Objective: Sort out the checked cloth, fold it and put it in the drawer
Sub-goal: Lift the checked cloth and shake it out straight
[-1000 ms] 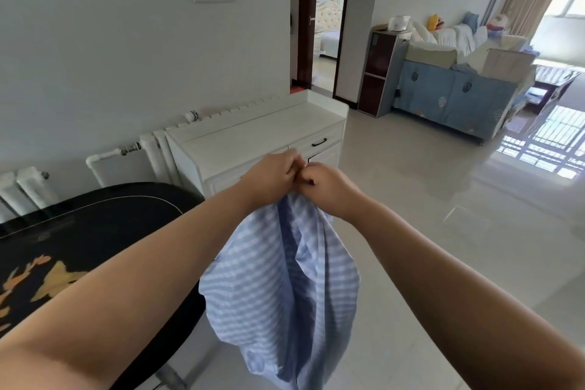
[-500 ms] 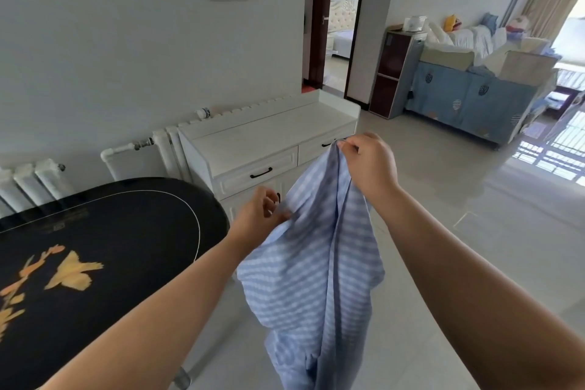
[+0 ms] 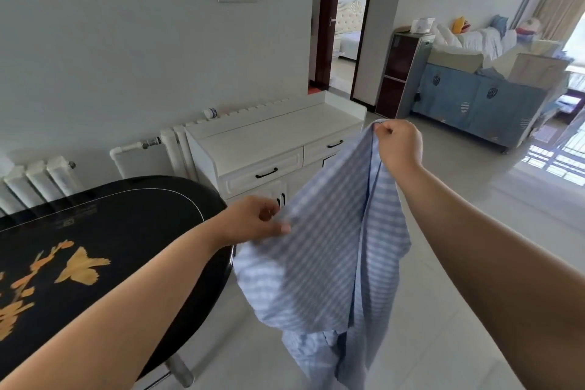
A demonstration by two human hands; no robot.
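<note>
A blue-and-white checked cloth [image 3: 329, 263] hangs in the air in front of me, bunched and draping toward the floor. My right hand [image 3: 399, 144] pinches its top corner, held high near the white cabinet. Lower and to the left, my left hand [image 3: 253, 221] pinches the cloth's left edge. The white cabinet [image 3: 269, 139] stands against the wall with two shut drawers [image 3: 264, 173], each with a black handle.
A black oval table [image 3: 104, 250] with a gold flower pattern sits at my left. White radiators [image 3: 38, 180] line the wall. Beyond the pale tiled floor [image 3: 468, 199] stand a blue-covered sofa [image 3: 474, 104] and a dark doorway [image 3: 342, 22].
My hands, joined at the cloth's top a second ago, have parted: the right hand stayed high and went right, the left slid down along the edge, spreading the cloth.
</note>
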